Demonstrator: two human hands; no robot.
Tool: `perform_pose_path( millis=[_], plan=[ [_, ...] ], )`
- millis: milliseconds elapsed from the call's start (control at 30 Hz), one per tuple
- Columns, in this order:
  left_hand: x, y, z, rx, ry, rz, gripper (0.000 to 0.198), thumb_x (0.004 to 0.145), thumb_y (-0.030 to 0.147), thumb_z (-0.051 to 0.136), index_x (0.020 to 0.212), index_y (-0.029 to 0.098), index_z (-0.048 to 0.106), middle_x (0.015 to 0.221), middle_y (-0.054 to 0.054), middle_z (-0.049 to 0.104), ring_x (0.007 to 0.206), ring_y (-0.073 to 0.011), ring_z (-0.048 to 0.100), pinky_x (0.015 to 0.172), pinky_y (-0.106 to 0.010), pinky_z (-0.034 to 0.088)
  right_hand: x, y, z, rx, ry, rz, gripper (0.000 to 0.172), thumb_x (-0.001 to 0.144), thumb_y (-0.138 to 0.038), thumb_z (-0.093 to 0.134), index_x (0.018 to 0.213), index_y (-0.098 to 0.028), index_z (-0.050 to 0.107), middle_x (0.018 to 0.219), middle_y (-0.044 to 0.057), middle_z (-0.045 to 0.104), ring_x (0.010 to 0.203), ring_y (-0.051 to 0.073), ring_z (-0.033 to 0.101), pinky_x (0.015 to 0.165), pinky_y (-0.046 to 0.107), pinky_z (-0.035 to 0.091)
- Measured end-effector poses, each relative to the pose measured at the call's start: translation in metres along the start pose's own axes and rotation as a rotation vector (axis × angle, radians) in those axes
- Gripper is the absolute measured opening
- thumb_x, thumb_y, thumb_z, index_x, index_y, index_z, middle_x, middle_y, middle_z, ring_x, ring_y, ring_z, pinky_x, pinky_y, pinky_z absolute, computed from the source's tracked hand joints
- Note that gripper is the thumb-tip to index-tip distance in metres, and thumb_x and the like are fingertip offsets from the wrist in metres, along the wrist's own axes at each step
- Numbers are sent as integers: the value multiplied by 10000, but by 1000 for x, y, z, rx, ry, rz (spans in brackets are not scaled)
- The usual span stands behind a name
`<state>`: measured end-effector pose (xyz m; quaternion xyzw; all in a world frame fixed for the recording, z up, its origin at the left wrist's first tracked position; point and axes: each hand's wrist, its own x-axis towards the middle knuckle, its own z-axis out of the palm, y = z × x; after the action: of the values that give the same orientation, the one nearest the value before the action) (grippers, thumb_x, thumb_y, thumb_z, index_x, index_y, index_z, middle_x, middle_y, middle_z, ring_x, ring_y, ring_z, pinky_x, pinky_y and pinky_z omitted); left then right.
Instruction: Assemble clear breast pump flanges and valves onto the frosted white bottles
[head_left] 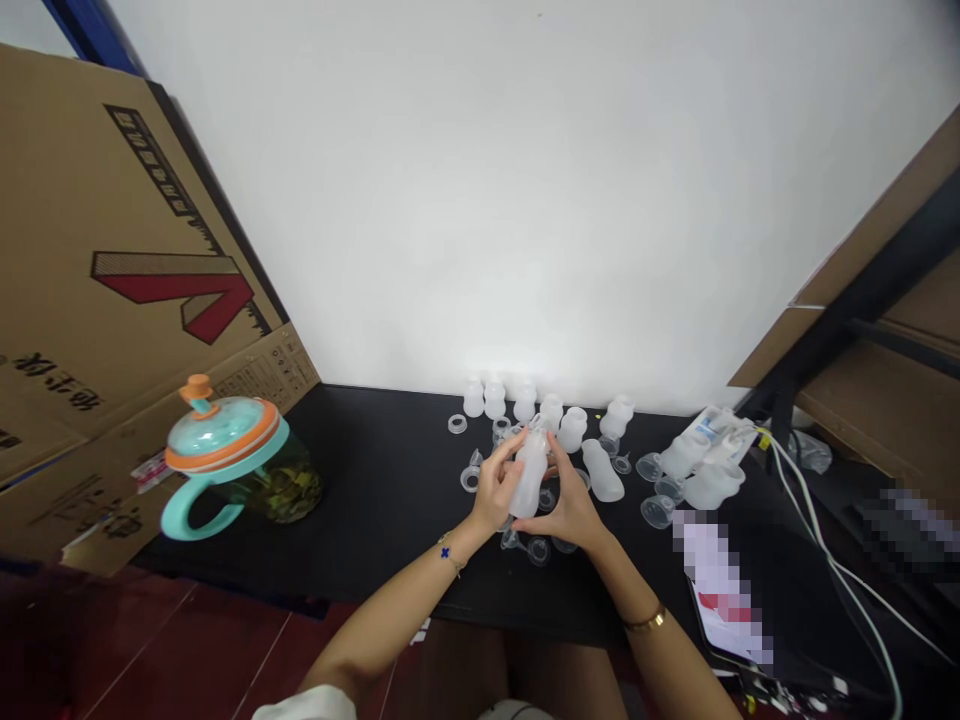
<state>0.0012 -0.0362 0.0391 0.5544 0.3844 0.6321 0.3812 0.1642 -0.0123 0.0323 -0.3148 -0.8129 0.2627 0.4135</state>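
Head view, and from my remote seat I have both bare hands centred over a black tabletop [375,510]. The left hand [495,490] has its fingers curled around a frosted plastic bottle [531,475], which stands slightly tilted between the palms. The right hand [566,505] is partly open, with its palm turned toward the bottle and its fingers [553,450] reaching up its right side. I cannot tell how firmly those fingers are gripping. A beaded bracelet [448,553] circles the left wrist, and a gold bangle [645,619] circles the right.

Taking 12 o'clock as straight ahead of the hands, a row of upright frosted bottles [525,402] stands at the table's far edge. A loose ring collar [457,424] lies at about 11 o'clock. Another frosted bottle [602,470] lies on its side just beside the right hand, at 2 o'clock. Clear cup-shaped parts [658,511] sit at about 3 o'clock, near a white cable [817,530] further out. At 9 o'clock, well apart from the hands, stands a teal-and-orange lidded mug [221,440], and a large cardboard sheet [112,250] leans behind it at 10 o'clock.
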Motion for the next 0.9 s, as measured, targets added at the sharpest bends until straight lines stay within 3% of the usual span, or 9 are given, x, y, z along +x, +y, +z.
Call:
perform_pose_path(
  millis=[267,900],
  plan=[
    [-1,1,1,-15,-1,-8,594,936,528,536,1393,151,557,1351,-166,618,1147,-346,632,825,-388,582,0,0,-1,-30,21,-18,1330,584,-552,889,1584,-226,75,1342,182,532,1025,337,618,828,494,555],
    [-4,3,1,20,9,13,600,948,536,499,1368,114,578,1257,-178,676,1096,-321,654,828,-375,562,-3,3,1,-41,58,-37,1313,540,-488,913,1568,-220,140,1416,192,467,1037,342,619,844,492,552]
  ],
)
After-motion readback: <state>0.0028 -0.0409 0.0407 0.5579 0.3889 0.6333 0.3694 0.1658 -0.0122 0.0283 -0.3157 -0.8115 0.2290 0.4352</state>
